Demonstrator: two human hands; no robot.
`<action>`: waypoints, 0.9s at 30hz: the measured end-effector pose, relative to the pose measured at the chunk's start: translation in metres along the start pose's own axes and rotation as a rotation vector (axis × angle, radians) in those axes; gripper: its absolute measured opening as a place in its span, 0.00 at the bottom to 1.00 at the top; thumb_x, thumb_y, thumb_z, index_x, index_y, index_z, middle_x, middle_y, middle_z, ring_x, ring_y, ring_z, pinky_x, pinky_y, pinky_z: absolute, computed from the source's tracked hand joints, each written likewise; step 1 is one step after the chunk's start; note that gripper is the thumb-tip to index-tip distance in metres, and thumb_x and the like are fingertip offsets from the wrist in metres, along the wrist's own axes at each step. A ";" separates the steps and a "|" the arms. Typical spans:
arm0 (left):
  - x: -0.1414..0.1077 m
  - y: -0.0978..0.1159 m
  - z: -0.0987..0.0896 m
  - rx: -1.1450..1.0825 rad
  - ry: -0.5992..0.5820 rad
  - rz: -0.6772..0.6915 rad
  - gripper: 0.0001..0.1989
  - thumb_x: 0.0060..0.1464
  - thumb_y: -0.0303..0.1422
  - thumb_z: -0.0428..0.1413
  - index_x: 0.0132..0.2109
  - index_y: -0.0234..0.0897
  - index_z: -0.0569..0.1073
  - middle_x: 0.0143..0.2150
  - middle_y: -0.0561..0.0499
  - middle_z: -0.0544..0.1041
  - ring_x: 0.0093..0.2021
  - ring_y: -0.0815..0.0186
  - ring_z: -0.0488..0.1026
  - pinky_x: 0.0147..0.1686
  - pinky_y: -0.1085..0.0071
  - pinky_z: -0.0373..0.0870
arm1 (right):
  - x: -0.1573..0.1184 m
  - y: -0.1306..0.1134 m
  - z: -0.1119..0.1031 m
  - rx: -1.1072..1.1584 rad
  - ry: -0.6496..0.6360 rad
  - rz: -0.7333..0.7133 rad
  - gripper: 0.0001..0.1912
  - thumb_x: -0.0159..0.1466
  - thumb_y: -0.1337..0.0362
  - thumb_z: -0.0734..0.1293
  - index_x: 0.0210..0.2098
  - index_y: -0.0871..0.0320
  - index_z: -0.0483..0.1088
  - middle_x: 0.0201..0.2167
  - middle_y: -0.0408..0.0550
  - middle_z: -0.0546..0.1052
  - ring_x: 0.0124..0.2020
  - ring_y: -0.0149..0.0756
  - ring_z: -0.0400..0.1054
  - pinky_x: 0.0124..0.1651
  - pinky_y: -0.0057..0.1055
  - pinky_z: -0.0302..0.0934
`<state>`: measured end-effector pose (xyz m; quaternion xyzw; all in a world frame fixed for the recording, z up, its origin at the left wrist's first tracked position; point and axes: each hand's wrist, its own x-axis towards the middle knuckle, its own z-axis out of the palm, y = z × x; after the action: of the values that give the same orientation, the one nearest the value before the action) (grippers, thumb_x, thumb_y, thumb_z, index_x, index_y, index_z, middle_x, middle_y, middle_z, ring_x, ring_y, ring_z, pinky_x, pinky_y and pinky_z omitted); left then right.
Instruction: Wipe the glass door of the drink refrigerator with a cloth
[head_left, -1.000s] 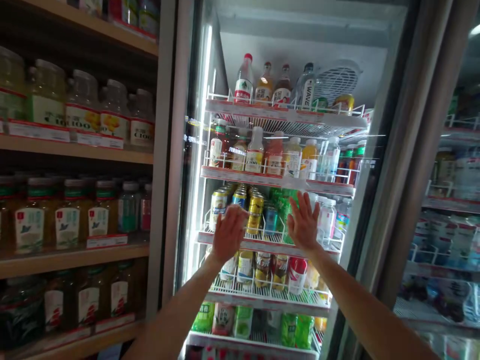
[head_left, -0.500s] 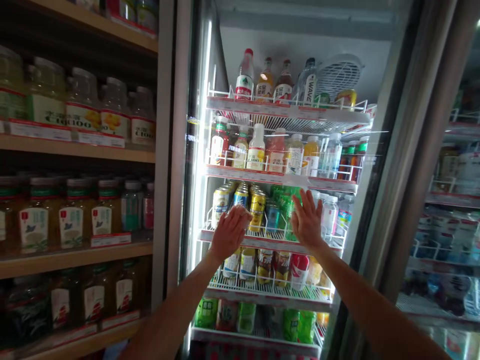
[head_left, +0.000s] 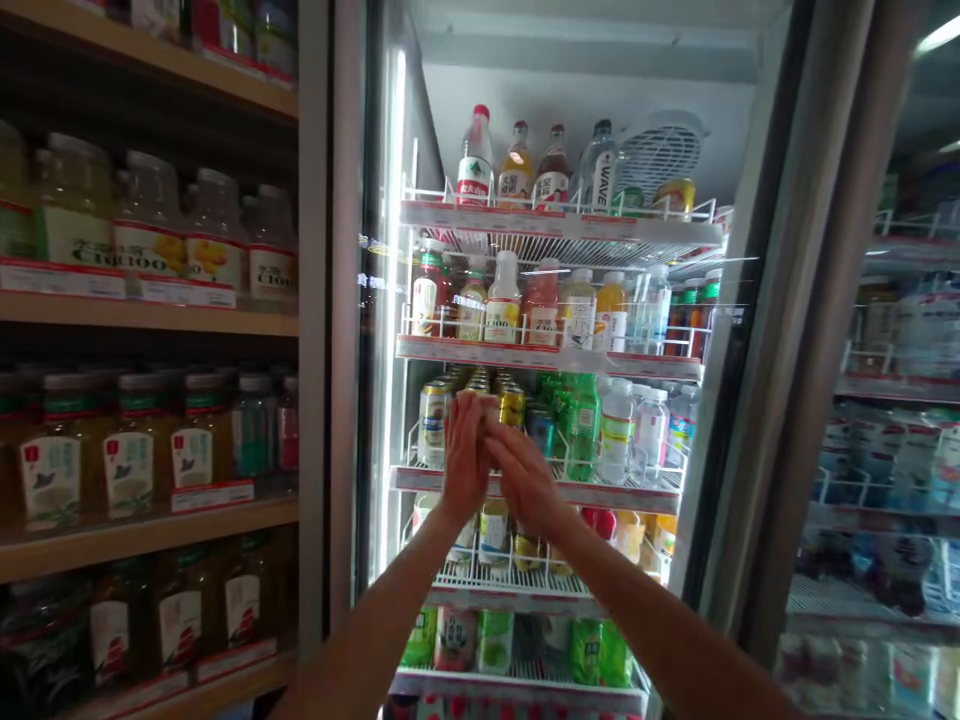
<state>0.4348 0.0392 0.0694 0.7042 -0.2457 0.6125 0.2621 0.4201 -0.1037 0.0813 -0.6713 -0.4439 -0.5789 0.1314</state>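
My left hand (head_left: 466, 455) and my right hand (head_left: 525, 480) meet in front of the drinks cooler, at the height of its middle shelf (head_left: 600, 495). Both have their fingers stretched out, and the two hands touch or nearly touch at the fingers. I see nothing held in either of them. Behind them, partly covered, stand several cans, among them a white and gold can (head_left: 433, 425) and a yellow can (head_left: 512, 405). Green bottles (head_left: 582, 430) stand to the right of my hands on the same shelf.
Wooden shelves (head_left: 150, 310) with bottled juices stand at the left. The cooler's metal frame (head_left: 795, 300) rises on the right, beside another cooler (head_left: 892, 400) of drinks. More bottles fill an upper rack (head_left: 555, 355), with several more on the top rack (head_left: 562, 220).
My hands were apart, left and right of the middle cans; they have come together. The right hand moved left, the left slightly right. The view has shifted a little.
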 end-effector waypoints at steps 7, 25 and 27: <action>-0.016 -0.061 -0.040 0.142 -0.007 0.098 0.33 0.59 0.37 0.48 0.67 0.44 0.44 0.69 0.44 0.47 0.68 0.56 0.44 0.63 0.51 0.53 | 0.032 -0.035 0.059 -0.236 -0.098 0.259 0.20 0.66 0.61 0.58 0.56 0.55 0.62 0.58 0.52 0.67 0.61 0.46 0.56 0.61 0.52 0.45; -0.021 -0.049 -0.020 0.431 0.022 0.124 0.35 0.58 0.34 0.49 0.68 0.39 0.42 0.70 0.41 0.44 0.69 0.53 0.41 0.63 0.52 0.46 | -0.055 0.031 -0.021 -0.523 0.037 0.360 0.24 0.64 0.64 0.57 0.60 0.55 0.59 0.67 0.54 0.51 0.68 0.48 0.41 0.64 0.52 0.40; -0.021 -0.049 -0.021 0.432 0.014 0.128 0.35 0.58 0.34 0.49 0.68 0.40 0.41 0.70 0.42 0.43 0.69 0.53 0.41 0.63 0.52 0.46 | -0.062 0.041 -0.032 -0.555 0.005 0.326 0.24 0.64 0.64 0.57 0.59 0.52 0.59 0.65 0.53 0.55 0.67 0.46 0.44 0.65 0.53 0.37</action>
<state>0.4496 0.0903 0.0480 0.7226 -0.1512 0.6711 0.0676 0.4335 -0.1763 0.0487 -0.7422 -0.1551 -0.6510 0.0353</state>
